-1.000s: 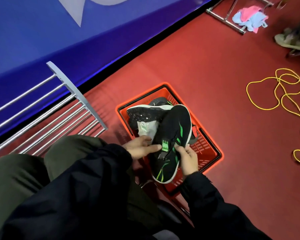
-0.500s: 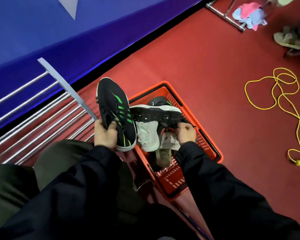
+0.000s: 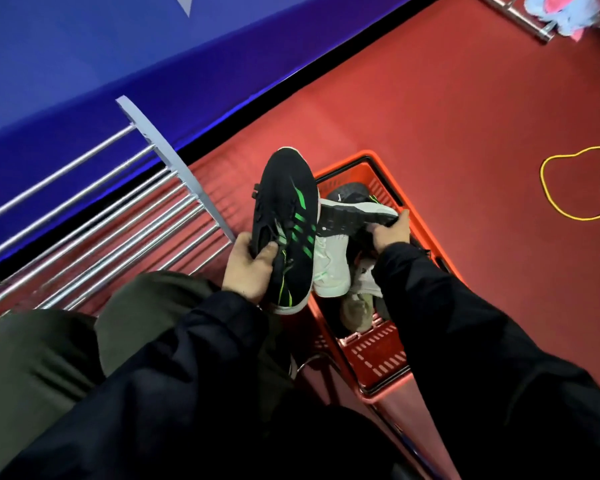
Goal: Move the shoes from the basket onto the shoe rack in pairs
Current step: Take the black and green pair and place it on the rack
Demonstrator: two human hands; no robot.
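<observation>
My left hand (image 3: 248, 268) grips a black sneaker with green stripes (image 3: 286, 226) by its heel opening, held above the left rim of the red basket (image 3: 378, 374), toe pointing away. My right hand (image 3: 390, 232) is closed on a second black sneaker (image 3: 355, 214) lying sole-up on top of the pile in the basket. Beneath it lie a white sneaker (image 3: 331, 268) and a beige shoe (image 3: 357, 311). The metal shoe rack (image 3: 94, 230) stands to the left with bare rails.
A blue wall panel (image 3: 153, 57) runs behind the rack. A yellow cable (image 3: 575, 192) is coiled on the red floor at right. Another metal frame (image 3: 520, 15) with pink and blue cloth (image 3: 568, 12) sits at the top right. My knees in green trousers (image 3: 84, 341) are low left.
My left hand took the green-striped sneaker out of the basket to the left and now holds it slightly nearer the basket. My right hand moved to the sole-up black sneaker and gripped it.
</observation>
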